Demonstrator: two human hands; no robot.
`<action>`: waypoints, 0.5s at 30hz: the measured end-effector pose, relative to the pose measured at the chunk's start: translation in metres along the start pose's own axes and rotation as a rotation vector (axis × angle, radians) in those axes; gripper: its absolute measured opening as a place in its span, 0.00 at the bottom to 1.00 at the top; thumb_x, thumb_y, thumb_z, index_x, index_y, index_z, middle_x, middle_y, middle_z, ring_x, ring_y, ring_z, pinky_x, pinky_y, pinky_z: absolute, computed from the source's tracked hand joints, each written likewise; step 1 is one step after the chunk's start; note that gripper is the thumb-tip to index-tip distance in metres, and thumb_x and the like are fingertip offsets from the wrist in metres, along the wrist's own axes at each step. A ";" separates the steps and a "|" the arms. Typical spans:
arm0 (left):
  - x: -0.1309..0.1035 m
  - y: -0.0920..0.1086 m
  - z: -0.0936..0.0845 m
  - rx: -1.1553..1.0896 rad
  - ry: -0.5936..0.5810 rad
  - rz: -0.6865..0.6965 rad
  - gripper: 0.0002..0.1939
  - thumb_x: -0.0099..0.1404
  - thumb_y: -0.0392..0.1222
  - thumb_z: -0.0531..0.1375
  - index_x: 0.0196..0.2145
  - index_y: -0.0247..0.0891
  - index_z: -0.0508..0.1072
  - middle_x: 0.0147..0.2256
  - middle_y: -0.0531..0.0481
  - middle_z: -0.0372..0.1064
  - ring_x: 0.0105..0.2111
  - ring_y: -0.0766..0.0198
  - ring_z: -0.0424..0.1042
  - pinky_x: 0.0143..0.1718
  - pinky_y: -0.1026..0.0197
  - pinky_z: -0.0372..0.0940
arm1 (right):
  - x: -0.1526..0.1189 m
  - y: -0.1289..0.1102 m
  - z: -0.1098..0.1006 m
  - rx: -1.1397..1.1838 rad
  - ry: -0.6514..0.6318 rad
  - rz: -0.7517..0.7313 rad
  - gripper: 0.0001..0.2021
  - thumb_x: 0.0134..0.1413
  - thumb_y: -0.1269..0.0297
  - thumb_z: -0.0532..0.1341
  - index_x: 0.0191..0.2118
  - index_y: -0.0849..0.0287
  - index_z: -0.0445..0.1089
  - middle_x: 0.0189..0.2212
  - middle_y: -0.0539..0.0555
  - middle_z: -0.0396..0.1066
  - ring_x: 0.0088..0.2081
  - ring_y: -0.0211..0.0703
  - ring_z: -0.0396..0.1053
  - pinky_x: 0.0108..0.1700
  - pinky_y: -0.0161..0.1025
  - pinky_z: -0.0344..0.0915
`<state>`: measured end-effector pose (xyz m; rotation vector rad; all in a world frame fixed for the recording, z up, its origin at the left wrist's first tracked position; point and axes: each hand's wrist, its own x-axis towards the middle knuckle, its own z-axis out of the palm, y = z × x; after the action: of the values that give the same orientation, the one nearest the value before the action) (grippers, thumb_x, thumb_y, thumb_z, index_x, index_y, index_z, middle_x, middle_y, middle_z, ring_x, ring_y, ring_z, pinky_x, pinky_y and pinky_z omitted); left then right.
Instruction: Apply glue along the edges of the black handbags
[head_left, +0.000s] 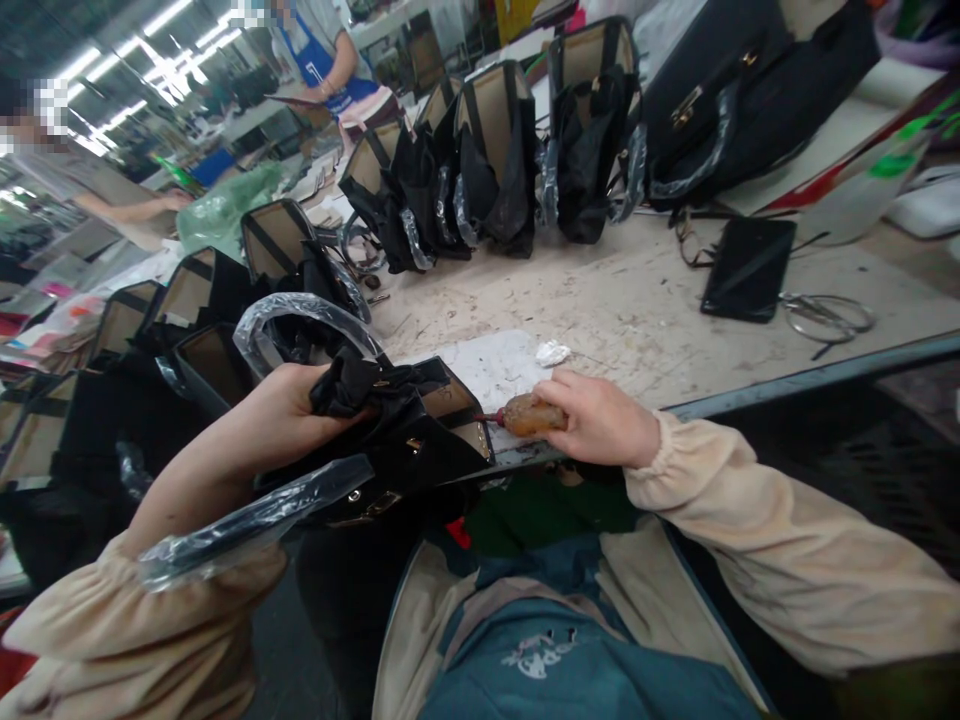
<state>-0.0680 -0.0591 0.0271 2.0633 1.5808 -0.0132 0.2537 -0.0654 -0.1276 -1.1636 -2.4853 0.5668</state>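
Note:
A black handbag (450, 450) lies on its side at the table's near edge, its beige-lined end facing right. Its two handles, one of them this arched handle (262, 312), are wrapped in clear plastic. My left hand (289, 415) is closed on bunched black fabric at the bag's upper part. In my right hand (600, 415) is a screwdriver (529, 415) with a worn amber handle. The tool points left, and its tip meets the right end of the bag. Whether the tip is inside the material I cannot tell.
Several black bags (495, 150) stand along the table's back, and more bags (187, 290) crowd the left. On the right lie a phone (750, 268), scissors (829, 315) and a bottle (870, 195). Crumpled white scrap (553, 352) lies near my right hand. Two people work beyond.

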 end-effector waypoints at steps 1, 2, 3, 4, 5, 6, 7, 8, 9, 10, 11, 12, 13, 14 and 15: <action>0.000 0.000 0.000 -0.003 -0.002 0.001 0.15 0.58 0.51 0.60 0.29 0.33 0.74 0.27 0.49 0.75 0.28 0.61 0.71 0.30 0.64 0.67 | 0.000 0.000 -0.001 0.017 -0.002 -0.001 0.12 0.48 0.64 0.62 0.40 0.58 0.66 0.35 0.53 0.64 0.36 0.43 0.64 0.35 0.36 0.55; 0.000 0.000 0.000 -0.008 -0.005 0.000 0.15 0.58 0.50 0.60 0.29 0.33 0.75 0.27 0.49 0.75 0.28 0.62 0.71 0.30 0.64 0.67 | 0.000 0.000 -0.001 0.032 0.001 -0.001 0.12 0.48 0.65 0.62 0.40 0.58 0.66 0.35 0.53 0.64 0.36 0.43 0.64 0.36 0.36 0.55; 0.000 0.000 0.000 -0.014 -0.005 -0.001 0.15 0.58 0.50 0.60 0.30 0.33 0.75 0.28 0.50 0.75 0.28 0.62 0.71 0.30 0.64 0.68 | 0.000 0.001 -0.001 0.043 0.007 0.003 0.13 0.48 0.65 0.62 0.41 0.57 0.66 0.36 0.53 0.64 0.37 0.43 0.64 0.36 0.36 0.56; 0.000 0.000 0.000 -0.019 -0.001 -0.001 0.15 0.58 0.50 0.60 0.30 0.34 0.75 0.28 0.50 0.75 0.27 0.62 0.71 0.30 0.64 0.67 | 0.000 0.001 -0.001 0.050 0.015 0.010 0.13 0.48 0.65 0.62 0.42 0.57 0.66 0.36 0.54 0.65 0.38 0.44 0.65 0.37 0.36 0.56; -0.001 0.000 0.001 -0.020 0.001 -0.001 0.15 0.58 0.50 0.60 0.30 0.34 0.75 0.27 0.50 0.75 0.27 0.62 0.71 0.30 0.65 0.67 | 0.000 0.000 -0.001 0.051 0.022 0.017 0.13 0.49 0.66 0.61 0.42 0.57 0.66 0.36 0.54 0.65 0.38 0.44 0.65 0.37 0.36 0.56; -0.001 -0.001 0.001 -0.016 0.001 -0.001 0.15 0.58 0.50 0.60 0.29 0.34 0.75 0.27 0.50 0.75 0.27 0.62 0.71 0.30 0.65 0.67 | 0.001 0.000 -0.001 0.045 0.030 0.024 0.12 0.49 0.66 0.61 0.42 0.57 0.66 0.37 0.54 0.65 0.38 0.44 0.65 0.37 0.36 0.56; -0.001 -0.001 0.001 -0.009 0.002 0.003 0.15 0.58 0.50 0.60 0.29 0.34 0.75 0.27 0.50 0.75 0.27 0.62 0.71 0.29 0.65 0.67 | 0.002 -0.001 0.000 0.034 0.038 0.031 0.12 0.49 0.65 0.61 0.42 0.58 0.66 0.37 0.54 0.65 0.38 0.44 0.65 0.37 0.36 0.56; -0.001 -0.001 0.001 -0.001 0.000 0.007 0.15 0.58 0.50 0.60 0.28 0.34 0.75 0.26 0.51 0.74 0.27 0.63 0.71 0.29 0.65 0.67 | 0.002 -0.001 0.000 0.019 0.045 0.037 0.12 0.50 0.65 0.60 0.43 0.58 0.66 0.37 0.54 0.65 0.38 0.44 0.65 0.37 0.36 0.56; -0.001 -0.001 0.001 0.005 0.000 0.011 0.15 0.58 0.50 0.60 0.28 0.34 0.74 0.26 0.51 0.74 0.26 0.63 0.70 0.29 0.65 0.66 | 0.003 -0.002 0.000 0.003 0.049 0.043 0.13 0.50 0.65 0.60 0.43 0.58 0.67 0.37 0.55 0.65 0.38 0.44 0.65 0.37 0.36 0.56; -0.001 -0.001 0.001 0.012 -0.002 0.010 0.15 0.58 0.50 0.59 0.27 0.34 0.74 0.25 0.51 0.73 0.26 0.63 0.70 0.28 0.65 0.66 | 0.003 -0.003 0.001 -0.013 0.050 0.049 0.13 0.50 0.65 0.60 0.43 0.58 0.67 0.37 0.55 0.65 0.38 0.44 0.65 0.36 0.36 0.56; -0.001 0.000 0.001 0.016 -0.003 0.012 0.15 0.58 0.50 0.59 0.26 0.34 0.74 0.24 0.52 0.73 0.25 0.63 0.69 0.28 0.65 0.66 | 0.003 -0.004 0.000 -0.025 0.045 0.054 0.13 0.50 0.65 0.61 0.43 0.58 0.67 0.37 0.54 0.65 0.38 0.44 0.65 0.36 0.36 0.55; -0.001 0.001 0.001 0.018 -0.004 0.014 0.15 0.58 0.50 0.60 0.26 0.35 0.74 0.24 0.52 0.72 0.25 0.63 0.69 0.27 0.65 0.66 | 0.003 -0.005 0.000 -0.031 0.036 0.059 0.13 0.49 0.65 0.61 0.43 0.57 0.67 0.36 0.54 0.65 0.37 0.44 0.65 0.35 0.36 0.55; -0.001 0.001 0.001 0.019 -0.005 0.016 0.15 0.58 0.50 0.59 0.26 0.35 0.73 0.24 0.52 0.72 0.25 0.63 0.69 0.27 0.65 0.66 | 0.003 -0.006 -0.001 -0.032 0.026 0.061 0.13 0.49 0.65 0.61 0.43 0.57 0.67 0.36 0.54 0.65 0.37 0.44 0.65 0.35 0.36 0.55; -0.001 0.002 0.002 0.017 -0.005 0.020 0.14 0.58 0.50 0.59 0.26 0.34 0.73 0.24 0.52 0.72 0.25 0.63 0.69 0.27 0.65 0.65 | 0.002 -0.006 -0.002 -0.029 0.017 0.061 0.12 0.49 0.65 0.61 0.42 0.57 0.67 0.36 0.54 0.65 0.36 0.44 0.65 0.34 0.36 0.54; -0.001 0.003 0.002 0.011 -0.005 0.026 0.14 0.58 0.49 0.59 0.26 0.34 0.73 0.24 0.52 0.72 0.25 0.64 0.69 0.27 0.65 0.65 | 0.001 -0.007 -0.002 -0.023 0.010 0.058 0.12 0.48 0.65 0.61 0.42 0.56 0.67 0.36 0.54 0.65 0.36 0.43 0.65 0.34 0.36 0.54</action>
<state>-0.0651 -0.0609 0.0272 2.0904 1.5544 -0.0182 0.2498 -0.0681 -0.1221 -1.2478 -2.4632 0.5476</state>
